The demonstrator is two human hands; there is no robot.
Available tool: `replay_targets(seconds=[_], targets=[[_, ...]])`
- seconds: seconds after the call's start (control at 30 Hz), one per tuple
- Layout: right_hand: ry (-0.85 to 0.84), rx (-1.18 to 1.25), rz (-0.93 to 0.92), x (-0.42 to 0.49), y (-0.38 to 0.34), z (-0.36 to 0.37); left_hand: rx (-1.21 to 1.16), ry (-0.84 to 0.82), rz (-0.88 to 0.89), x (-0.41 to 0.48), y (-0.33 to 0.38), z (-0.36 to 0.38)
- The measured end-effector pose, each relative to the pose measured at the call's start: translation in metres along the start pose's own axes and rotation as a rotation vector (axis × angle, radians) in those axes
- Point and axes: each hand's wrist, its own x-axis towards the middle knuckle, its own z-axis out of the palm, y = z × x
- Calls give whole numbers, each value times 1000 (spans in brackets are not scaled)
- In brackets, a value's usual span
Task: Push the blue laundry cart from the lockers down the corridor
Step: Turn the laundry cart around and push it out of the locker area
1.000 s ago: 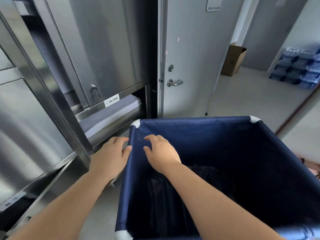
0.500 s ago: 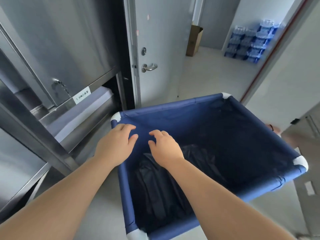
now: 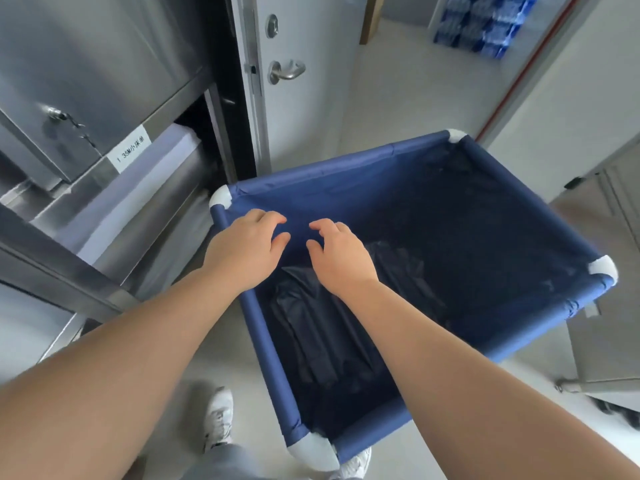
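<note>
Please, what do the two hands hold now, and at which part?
Left hand lies over the cart's left rim rail near the far corner. Right hand hovers inside, fingers curled, holding nothing visible.

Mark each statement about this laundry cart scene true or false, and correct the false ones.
1. Both hands are at the same side rail of the blue laundry cart. True: the left hand and right hand sit close together there.
2. The cart holds white towels. False: only dark fabric lies inside.
3. A door with a metal lever handle stands beyond the cart. True.
4. The cart's corner pieces are black. False: the corner pieces are white.
5. The steel lockers are on the person's right. False: they are on the left.
</note>
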Motion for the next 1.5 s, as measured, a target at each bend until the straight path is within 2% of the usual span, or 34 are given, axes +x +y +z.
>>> replay_targets(seconds=[0.2,0.37,0.5,0.77,1.03,1.23,1.5], targets=[[107,24,190,21,-22,44,32,-152,188,37,-56,13],[138,26,334,9,-35,75,16,-292,352,44,-74,25],[159,28,433,-4,-37,90,22,-366,416,41,-82,29],[149,9,477,-35,-26,118,91,-473,479,27,-83,45],[174,-39,444,-61,-21,142,238,-509,655,32,-85,59],[209,-43,532,-71,-25,152,232,-624,782,54,-87,69],[132,-121,618,-80,-45,176,279,-840,907,74,-109,77]])
